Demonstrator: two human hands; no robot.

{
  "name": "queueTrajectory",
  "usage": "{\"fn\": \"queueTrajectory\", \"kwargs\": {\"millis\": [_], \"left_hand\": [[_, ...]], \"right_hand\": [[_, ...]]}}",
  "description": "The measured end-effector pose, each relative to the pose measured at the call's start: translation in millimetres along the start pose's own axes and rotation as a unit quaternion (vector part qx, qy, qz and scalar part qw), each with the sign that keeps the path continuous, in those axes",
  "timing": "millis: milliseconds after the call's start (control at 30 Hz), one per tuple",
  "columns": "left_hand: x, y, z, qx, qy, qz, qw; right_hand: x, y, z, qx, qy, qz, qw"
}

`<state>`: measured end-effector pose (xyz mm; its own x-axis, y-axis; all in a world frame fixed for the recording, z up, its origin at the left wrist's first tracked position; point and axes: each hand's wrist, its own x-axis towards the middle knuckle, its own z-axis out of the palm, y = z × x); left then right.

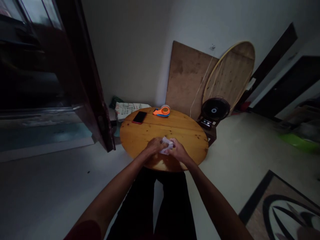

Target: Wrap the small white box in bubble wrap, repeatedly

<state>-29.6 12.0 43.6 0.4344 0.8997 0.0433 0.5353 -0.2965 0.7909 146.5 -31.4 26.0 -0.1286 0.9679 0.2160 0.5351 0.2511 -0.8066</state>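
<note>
Near the front edge of the round wooden table, a small pale, pinkish-white packet is held between my two hands. My left hand grips it from the left, fingers closed on its side. On the opposite side my right hand has its thumb and fingers curled round the packet. Its underside and part of its faces are covered by my fingers, so what it contains cannot be made out.
Toward the back of the table lie an orange and blue tape dispenser and a dark phone with a red edge. A black fan stands at the right. Boards lean on the wall; a dark door frame rises at left.
</note>
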Motion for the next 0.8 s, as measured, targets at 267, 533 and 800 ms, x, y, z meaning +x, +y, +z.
{"fn": "queueTrajectory", "kwargs": {"millis": [267,533,800], "left_hand": [[-3.5,-28.3,9.0,-0.291,-0.06,0.122,0.947],[-3.5,-33.4,14.3,-0.371,-0.077,0.08,0.922],[0.3,-39.1,16.6,-0.361,-0.043,0.064,0.929]], "right_hand": [[21.5,11.6,-1.9,0.123,-0.044,-0.002,0.991],[13.2,9.4,4.7,0.092,-0.016,-0.001,0.996],[4.4,8.4,8.3,0.071,0.006,-0.029,0.997]]}}
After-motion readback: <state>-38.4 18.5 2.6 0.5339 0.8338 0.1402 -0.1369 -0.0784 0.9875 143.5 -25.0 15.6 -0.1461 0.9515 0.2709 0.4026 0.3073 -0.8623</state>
